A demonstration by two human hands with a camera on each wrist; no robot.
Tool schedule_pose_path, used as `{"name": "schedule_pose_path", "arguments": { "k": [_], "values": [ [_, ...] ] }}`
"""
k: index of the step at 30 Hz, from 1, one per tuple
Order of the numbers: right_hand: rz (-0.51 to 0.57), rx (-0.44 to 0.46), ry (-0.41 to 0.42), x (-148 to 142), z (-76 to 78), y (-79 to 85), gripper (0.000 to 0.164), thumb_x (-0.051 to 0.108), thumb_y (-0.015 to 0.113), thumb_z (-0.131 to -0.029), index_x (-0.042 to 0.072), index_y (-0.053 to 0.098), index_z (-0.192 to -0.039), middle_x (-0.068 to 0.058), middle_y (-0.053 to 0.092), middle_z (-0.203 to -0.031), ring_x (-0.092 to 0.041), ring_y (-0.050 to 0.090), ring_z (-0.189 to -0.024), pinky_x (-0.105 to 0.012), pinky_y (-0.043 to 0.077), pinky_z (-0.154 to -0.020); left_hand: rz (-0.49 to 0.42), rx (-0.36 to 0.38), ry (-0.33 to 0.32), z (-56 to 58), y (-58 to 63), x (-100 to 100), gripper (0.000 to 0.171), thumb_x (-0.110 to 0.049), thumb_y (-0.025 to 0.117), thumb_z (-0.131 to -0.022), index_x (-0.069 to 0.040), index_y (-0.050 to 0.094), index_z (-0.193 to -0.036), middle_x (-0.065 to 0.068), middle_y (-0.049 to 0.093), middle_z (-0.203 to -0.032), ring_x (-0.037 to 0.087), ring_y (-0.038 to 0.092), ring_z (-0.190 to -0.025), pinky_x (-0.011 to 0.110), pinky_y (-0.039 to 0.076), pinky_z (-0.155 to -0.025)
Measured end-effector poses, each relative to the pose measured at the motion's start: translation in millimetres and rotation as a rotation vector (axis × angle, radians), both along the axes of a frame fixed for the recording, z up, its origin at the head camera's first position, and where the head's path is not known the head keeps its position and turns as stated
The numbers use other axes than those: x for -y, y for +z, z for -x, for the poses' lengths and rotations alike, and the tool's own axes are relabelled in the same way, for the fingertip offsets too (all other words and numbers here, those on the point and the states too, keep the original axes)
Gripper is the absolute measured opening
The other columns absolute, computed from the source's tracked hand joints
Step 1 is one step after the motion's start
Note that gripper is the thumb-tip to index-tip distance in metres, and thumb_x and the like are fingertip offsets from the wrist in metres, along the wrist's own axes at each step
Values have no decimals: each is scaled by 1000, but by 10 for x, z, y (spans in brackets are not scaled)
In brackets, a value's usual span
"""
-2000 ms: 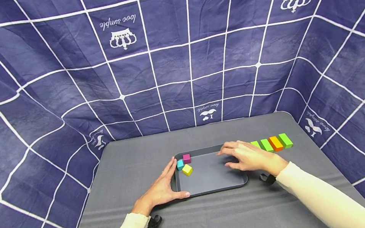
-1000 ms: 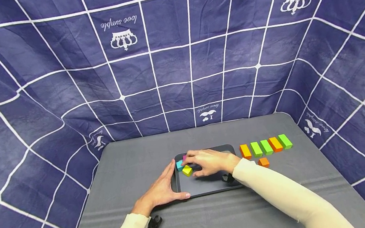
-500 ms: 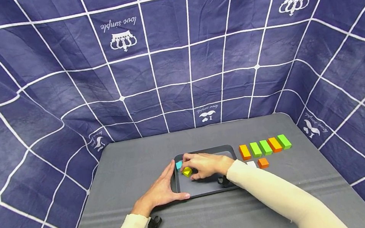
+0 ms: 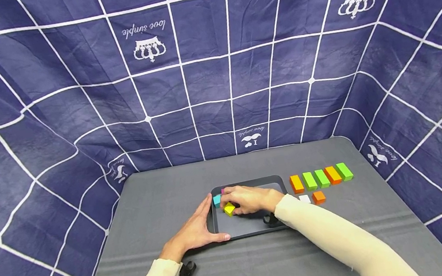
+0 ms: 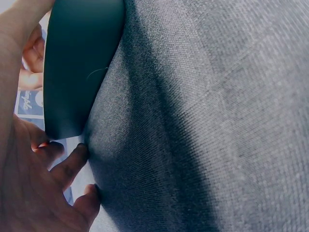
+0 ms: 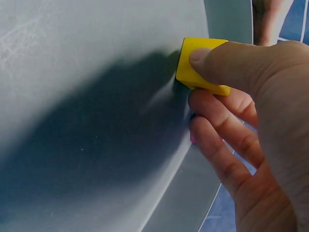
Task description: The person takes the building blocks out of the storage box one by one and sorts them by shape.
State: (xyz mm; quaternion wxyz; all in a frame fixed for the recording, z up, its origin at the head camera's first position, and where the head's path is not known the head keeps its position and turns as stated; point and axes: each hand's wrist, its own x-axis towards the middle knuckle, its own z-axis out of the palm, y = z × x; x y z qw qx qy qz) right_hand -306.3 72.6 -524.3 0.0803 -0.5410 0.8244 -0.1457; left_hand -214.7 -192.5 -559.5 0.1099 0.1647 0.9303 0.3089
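Observation:
In the head view a dark grey tray lies on the grey cloth. My right hand reaches over it and pinches a yellow cube. The right wrist view shows the thumb flat against a face of the yellow cube, with fingers behind it. A cyan cube sits at the tray's left end. Just behind it, a sliver of a magenta cube shows beside my fingers. Spread along the tray's left end, my left hand touches its side with straight fingers, the thumb along the front rim.
Right of the tray stands a row of orange and green blocks, from an orange block to a green block. In front of them lie a white block and an orange cube. A blue curtain rises behind the table.
My right hand has moved left across the tray to the yellow cube and taken hold of it. The cube has shifted slightly right and forward. The left hand has stayed in place.

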Motion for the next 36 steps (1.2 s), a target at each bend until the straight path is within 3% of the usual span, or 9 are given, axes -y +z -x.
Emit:
{"name": "schedule_pose_path", "arguments": {
  "k": [20,27,36],
  "values": [
    [-22,7,-22,-62,-47,70,33,9,90,-103,15,79,-134,-3,71,-127,-14,69,-108,-27,62,-102,-5,3,5,-6,-9,0,151,-76,98,-82,-17,11,-190,7,16,-199,43,40,-175,67,44,-137],
    [-1,11,-50,-164,-79,147,32,10,88,-105,15,80,-136,-2,71,-125,-13,68,-104,-26,61,-99,-1,23,6,-13,-2,-21,151,-77,98,-81,-20,9,-190,3,14,-199,40,39,-177,66,43,-138],
    [49,-6,-77,-380,-126,267,34,12,87,-106,14,78,-139,-3,70,-121,-19,73,-101,-25,62,-92,-4,16,11,-11,3,-6,154,-78,98,-80,-21,7,-190,9,15,-199,42,39,-176,67,43,-137]
  ]
}}
